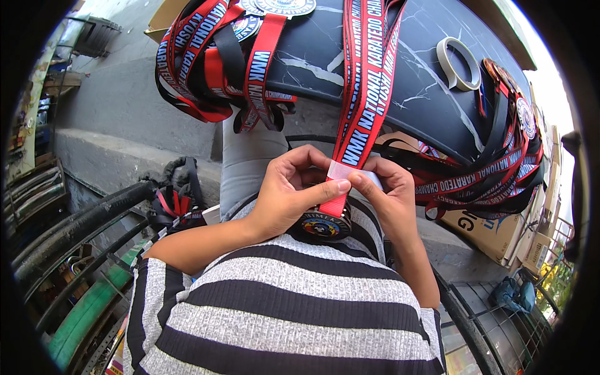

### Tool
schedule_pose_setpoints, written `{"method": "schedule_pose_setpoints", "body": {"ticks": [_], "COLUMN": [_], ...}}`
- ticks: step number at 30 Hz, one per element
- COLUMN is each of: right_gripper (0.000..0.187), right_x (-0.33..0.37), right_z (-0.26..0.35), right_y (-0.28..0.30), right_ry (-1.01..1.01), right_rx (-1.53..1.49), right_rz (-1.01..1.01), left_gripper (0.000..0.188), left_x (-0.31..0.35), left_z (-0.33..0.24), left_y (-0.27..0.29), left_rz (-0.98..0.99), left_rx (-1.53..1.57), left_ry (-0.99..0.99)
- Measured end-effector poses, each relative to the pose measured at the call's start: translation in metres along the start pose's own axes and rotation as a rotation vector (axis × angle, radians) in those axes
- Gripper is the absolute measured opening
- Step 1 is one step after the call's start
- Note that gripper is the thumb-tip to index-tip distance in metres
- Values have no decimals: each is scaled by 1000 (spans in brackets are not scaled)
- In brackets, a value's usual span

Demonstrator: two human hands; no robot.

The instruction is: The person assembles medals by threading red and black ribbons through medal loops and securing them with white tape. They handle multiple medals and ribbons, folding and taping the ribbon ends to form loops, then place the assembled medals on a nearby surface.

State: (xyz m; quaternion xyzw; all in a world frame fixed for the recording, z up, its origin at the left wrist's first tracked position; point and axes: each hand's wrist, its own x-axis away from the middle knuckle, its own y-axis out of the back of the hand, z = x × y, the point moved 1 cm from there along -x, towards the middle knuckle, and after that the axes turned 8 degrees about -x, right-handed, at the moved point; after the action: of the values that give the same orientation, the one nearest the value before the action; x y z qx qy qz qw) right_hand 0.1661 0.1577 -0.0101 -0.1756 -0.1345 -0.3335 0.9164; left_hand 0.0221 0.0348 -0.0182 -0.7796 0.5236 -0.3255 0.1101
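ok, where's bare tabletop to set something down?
Black tabletop: one patch between left ribbon bundle and central ribbons, another between central ribbons and tape roll. Crowded: left end, under that bundle; right end, with medals and right ribbon bundle.

Red ribbon (365, 103) and pale round medal (286, 6), both cut off by the upper edge.
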Motion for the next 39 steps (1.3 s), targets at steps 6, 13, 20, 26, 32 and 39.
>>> {"method": "schedule_pose_setpoints", "body": {"ticks": [6, 13, 20, 26, 32, 39], "right_gripper": [13, 10, 9, 11, 12, 9], "right_x": [6, 16, 21, 12, -4, -11], "right_z": [17, 25, 29, 16, -14, -32], "right_y": [15, 21, 22, 32, 32, 22], "right_ry": [89, 90, 128, 68, 30, 66], "right_rx": [122, 140, 182, 152, 47, -72], "right_rz": [-91, -84, -72, -37, -19, -21], "left_gripper": [23, 26, 30, 34, 34, 36], "left_x": [0, -2, -3, 1, 0, -1], "left_z": [1, 0, 0, 2, 5, 4], "left_y": [6, 3, 5, 4, 1, 4], "left_rz": [-3, -8, 18, 51, 21, 44], "left_rx": [20, 68, 47, 27, 41, 30], "left_ry": [23, 104, 134, 121, 131, 159]}}
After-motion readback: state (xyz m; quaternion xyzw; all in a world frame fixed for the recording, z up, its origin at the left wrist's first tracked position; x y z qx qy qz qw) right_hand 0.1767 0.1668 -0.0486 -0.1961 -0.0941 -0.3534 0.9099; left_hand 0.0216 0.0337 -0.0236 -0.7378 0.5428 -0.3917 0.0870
